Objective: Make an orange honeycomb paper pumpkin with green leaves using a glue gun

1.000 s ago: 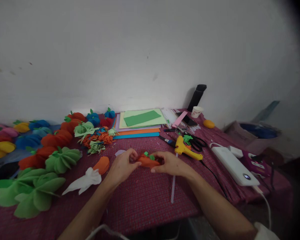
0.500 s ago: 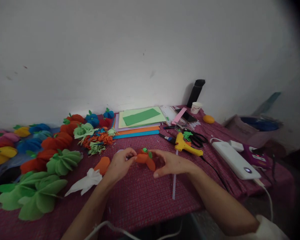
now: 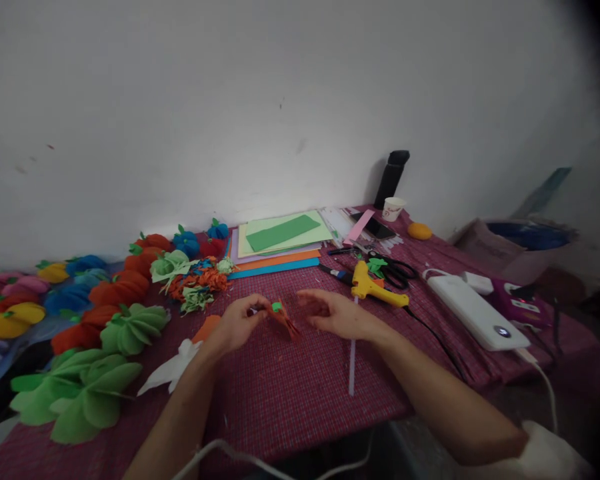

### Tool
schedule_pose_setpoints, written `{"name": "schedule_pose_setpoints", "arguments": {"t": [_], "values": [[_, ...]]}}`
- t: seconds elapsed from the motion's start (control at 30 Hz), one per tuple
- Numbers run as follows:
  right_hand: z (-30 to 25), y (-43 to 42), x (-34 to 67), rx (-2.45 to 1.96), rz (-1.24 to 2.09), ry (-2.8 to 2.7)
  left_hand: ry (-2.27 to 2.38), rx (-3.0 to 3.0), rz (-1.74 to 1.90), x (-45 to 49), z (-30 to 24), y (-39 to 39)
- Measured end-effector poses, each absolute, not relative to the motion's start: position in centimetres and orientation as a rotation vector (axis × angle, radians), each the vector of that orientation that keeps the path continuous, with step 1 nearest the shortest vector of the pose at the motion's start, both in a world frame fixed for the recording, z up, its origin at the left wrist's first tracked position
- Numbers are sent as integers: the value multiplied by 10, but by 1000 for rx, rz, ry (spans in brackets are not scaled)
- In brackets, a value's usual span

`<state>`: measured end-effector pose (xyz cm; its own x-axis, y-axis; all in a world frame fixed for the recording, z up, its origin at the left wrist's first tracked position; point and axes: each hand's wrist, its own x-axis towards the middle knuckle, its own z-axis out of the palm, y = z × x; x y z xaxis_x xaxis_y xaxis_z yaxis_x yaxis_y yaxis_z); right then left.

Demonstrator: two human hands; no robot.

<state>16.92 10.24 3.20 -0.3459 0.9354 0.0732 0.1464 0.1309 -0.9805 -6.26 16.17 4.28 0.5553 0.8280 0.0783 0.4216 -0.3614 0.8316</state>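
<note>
My left hand (image 3: 237,322) pinches a small orange paper pumpkin piece (image 3: 283,319) with a green leaf on top, held just above the red checked tablecloth (image 3: 290,393). My right hand (image 3: 333,313) hovers open right beside the piece, fingers spread and not touching it. A stack of orange paper discs (image 3: 206,327) and a white paper shape (image 3: 173,369) lie left of my left hand. A clear glue stick (image 3: 351,363) lies below my right hand.
Paper pumpkins in green (image 3: 75,393), orange (image 3: 117,288), blue and yellow crowd the left side. Coloured paper sheets (image 3: 280,240) lie at the back. A yellow glue gun (image 3: 373,287), black scissors (image 3: 397,271), a white power bank (image 3: 477,311), a paper cup (image 3: 393,208) and a black bottle (image 3: 393,177) stand at right.
My right hand has let go of the orange paper piece and opened. The piece has turned edge-on, now held only by my left hand. The view has tilted slightly.
</note>
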Motion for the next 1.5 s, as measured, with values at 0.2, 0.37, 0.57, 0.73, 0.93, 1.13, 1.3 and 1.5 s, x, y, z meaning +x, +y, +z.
{"name": "schedule_pose_setpoints", "arguments": {"t": [0.2, 0.37, 0.57, 0.73, 0.93, 1.13, 1.3, 1.5], "values": [[40, 95, 164, -930, 1167, -1823, 935, 1954, 610, -60, 46, 159], [41, 93, 166, -1032, 936, -1999, 928, 1928, 629, -61, 42, 161], [40, 95, 164, -1100, 809, -2022, 955, 1917, 656, -59, 44, 161], [39, 95, 164, -1115, 790, -2005, 948, 1938, 646, -60, 41, 163], [35, 96, 166, -1099, 809, -1945, 974, 1948, 668, -60, 40, 165], [41, 98, 170, -1060, 909, -1836, 1019, 1968, 674, -59, 41, 163], [31, 104, 174, -1063, 1045, -1747, 1036, 2001, 670, -57, 39, 160], [25, 106, 170, -1107, 1071, -1657, 1065, 2016, 693, -58, 35, 159]]}}
